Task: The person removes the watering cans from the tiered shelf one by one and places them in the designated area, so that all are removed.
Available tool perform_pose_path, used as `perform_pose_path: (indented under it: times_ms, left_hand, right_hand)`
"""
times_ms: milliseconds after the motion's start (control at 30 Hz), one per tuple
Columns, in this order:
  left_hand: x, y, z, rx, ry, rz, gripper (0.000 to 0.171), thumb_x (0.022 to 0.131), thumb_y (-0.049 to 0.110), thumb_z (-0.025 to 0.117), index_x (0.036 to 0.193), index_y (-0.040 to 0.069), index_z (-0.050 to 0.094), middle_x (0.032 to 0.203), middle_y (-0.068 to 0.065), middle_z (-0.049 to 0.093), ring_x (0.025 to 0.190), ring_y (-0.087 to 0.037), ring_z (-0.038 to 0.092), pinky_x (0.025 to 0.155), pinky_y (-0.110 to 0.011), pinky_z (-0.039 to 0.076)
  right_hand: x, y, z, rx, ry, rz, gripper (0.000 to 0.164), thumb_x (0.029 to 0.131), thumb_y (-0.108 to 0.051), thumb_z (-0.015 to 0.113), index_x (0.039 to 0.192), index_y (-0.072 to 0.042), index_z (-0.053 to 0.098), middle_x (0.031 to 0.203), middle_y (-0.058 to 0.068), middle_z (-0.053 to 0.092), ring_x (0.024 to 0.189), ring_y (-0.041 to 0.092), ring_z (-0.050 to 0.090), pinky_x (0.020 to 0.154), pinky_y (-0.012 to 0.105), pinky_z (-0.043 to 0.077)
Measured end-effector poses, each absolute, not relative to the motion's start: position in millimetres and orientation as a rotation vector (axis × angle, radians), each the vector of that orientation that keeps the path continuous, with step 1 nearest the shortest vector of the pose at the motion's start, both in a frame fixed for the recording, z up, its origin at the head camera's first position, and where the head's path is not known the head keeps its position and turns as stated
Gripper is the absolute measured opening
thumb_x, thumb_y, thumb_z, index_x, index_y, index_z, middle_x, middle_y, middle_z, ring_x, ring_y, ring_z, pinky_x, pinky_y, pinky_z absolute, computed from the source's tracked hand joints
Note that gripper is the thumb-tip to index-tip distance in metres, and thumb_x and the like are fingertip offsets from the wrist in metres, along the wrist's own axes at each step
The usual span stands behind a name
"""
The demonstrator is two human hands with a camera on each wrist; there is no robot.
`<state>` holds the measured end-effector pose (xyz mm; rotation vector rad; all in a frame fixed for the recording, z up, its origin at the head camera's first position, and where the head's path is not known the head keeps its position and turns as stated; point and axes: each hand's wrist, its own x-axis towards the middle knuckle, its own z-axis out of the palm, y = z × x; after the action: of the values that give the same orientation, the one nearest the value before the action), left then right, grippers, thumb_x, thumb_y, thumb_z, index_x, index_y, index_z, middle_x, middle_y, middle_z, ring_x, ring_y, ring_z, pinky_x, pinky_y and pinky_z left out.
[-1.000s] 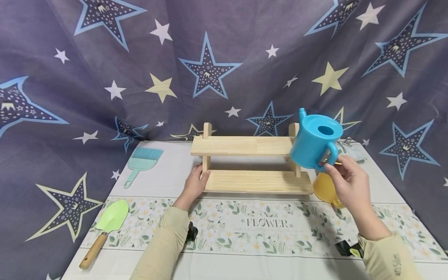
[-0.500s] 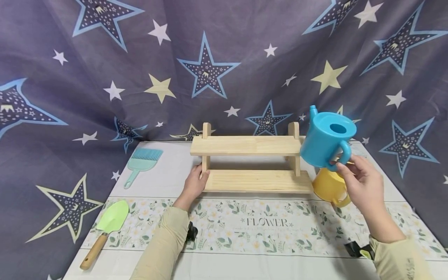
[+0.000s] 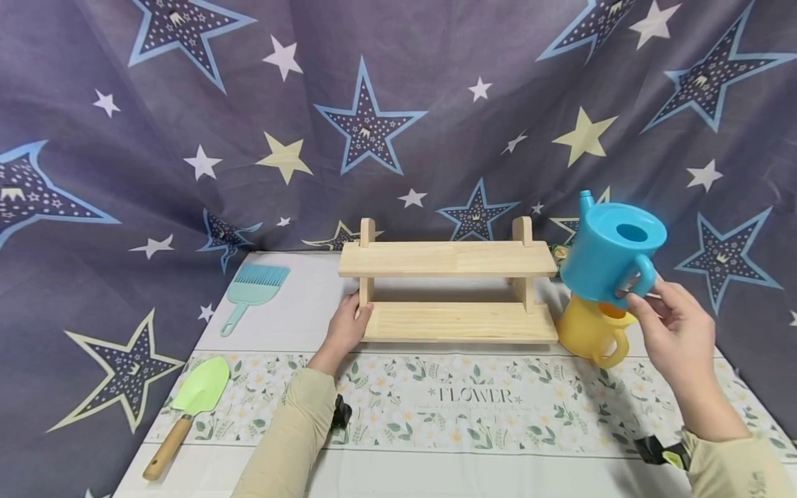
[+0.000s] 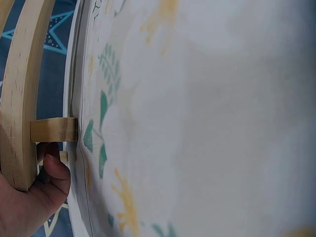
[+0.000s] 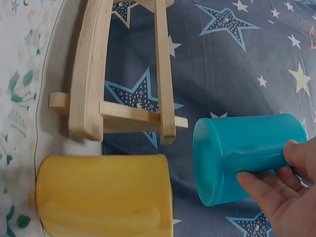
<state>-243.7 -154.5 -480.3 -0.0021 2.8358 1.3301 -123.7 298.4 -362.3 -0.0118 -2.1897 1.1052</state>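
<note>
A blue watering can [image 3: 600,259] hangs in the air at the right, its spout up and its handle toward me. My right hand [image 3: 679,332] pinches that handle between thumb and fingers. Below and partly behind it stands a yellow watering can [image 3: 585,332], beside the right end of a two-tier wooden shelf [image 3: 457,325]. My left hand [image 3: 349,321] grips the left end of the lower board; in the left wrist view its thumb [image 4: 57,168] lies curled at the board near the upright. The right wrist view shows the blue can's base [image 5: 207,163] turned toward the camera.
At the left lie a teal dustpan-like tool with bristles [image 3: 255,283] and a green trowel [image 3: 202,387] with a wooden handle. A floral strip [image 3: 473,415] crosses the white table cover. A star-patterned curtain [image 3: 398,138] rises behind the table.
My right hand has carried the blue watering can to the right, away from the shelf's upper board, uncovering its right end and more of the yellow can. My left hand keeps its place.
</note>
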Motion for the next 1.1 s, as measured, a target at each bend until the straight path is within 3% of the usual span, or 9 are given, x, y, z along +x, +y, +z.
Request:
perform_pose_path:
  times_ms: [333,1100]
  left_hand:
    - [-243.5,-155.6,-482.1,0.008,2.853,1.338,0.05,0.104,0.031,0.046,0.149,0.011,0.04,0.137,-0.015,0.047,0.126,-0.032,0.048,0.107,-0.052,0.037]
    - [-242.6,-155.5,-481.4,0.0,2.839,1.35,0.051,0.104,0.032,0.046,0.149,0.011,0.039,0.139,-0.014,0.045,0.13,-0.032,0.045,0.109,-0.051,0.035]
  right_hand:
    - [-121.3,313.3,-364.7,-0.176,-2.23,1.063,0.035,0.092,-0.007,0.068,0.126,-0.001,0.064,0.098,-0.026,0.052,0.086,-0.019,0.054,0.077,0.0,0.042]
    - [-116.4,350.9,-374.8,-0.288,-2.198,0.955,0.035,0.097,-0.007,0.06,0.131,0.001,0.059,0.096,-0.028,0.044,0.086,-0.022,0.047,0.08,0.001,0.042]
